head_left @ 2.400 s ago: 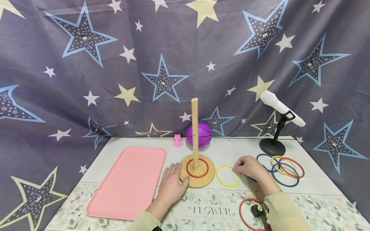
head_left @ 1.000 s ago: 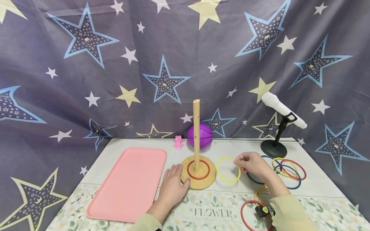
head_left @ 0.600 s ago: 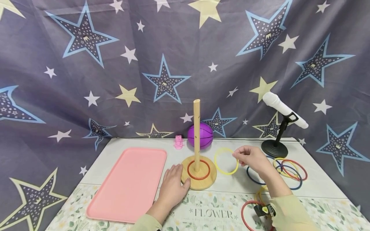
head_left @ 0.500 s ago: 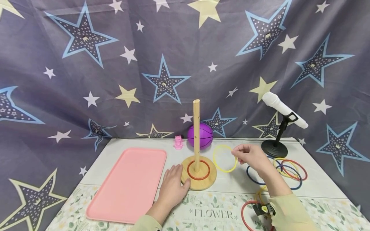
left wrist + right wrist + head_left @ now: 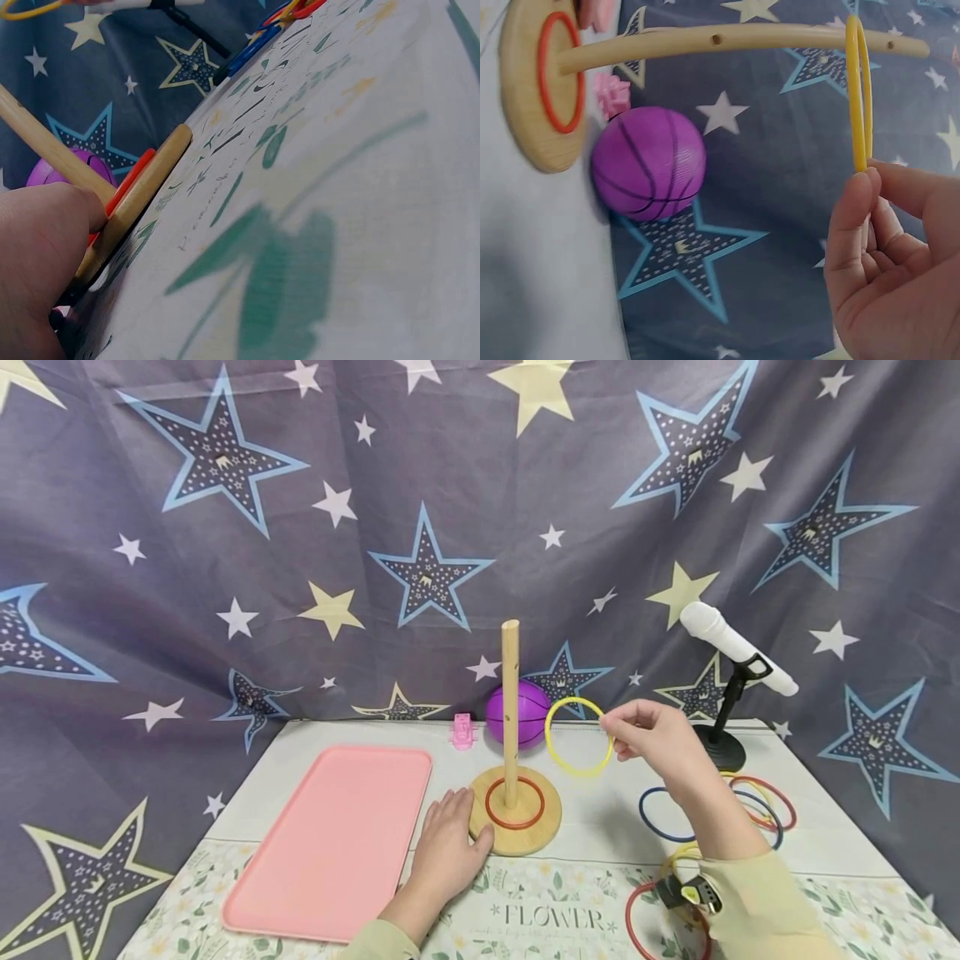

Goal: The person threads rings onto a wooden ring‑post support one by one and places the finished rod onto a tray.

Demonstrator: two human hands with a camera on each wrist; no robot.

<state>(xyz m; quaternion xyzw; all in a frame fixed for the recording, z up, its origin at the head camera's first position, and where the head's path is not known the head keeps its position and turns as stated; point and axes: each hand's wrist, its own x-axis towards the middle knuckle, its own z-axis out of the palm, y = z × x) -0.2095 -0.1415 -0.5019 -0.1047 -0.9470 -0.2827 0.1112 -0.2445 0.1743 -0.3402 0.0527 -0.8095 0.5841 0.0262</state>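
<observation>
A yellow ring (image 5: 550,750) hangs in the air right of the wooden peg (image 5: 511,710), its edge pinched between thumb and forefinger of my right hand (image 5: 660,743). In the right wrist view the yellow ring (image 5: 856,97) appears nearly edge-on, overlapping the upper part of the peg. A red ring (image 5: 538,817) lies around the peg's foot on the round wooden base (image 5: 551,827). My left hand (image 5: 448,847) lies with fingers extended against the base's left side; the left wrist view shows its thumb (image 5: 94,210) at the base's rim (image 5: 150,184).
A pink tray (image 5: 330,843) lies left. Behind the peg are a purple ball (image 5: 528,714) and a small pink toy (image 5: 462,732). A white microphone (image 5: 738,643) stands back right. Blue (image 5: 652,827), yellow and red rings (image 5: 633,927) lie around my right forearm.
My right hand has lifted the yellow ring off the table, up to the height of the ball. The left hand has stayed at the base.
</observation>
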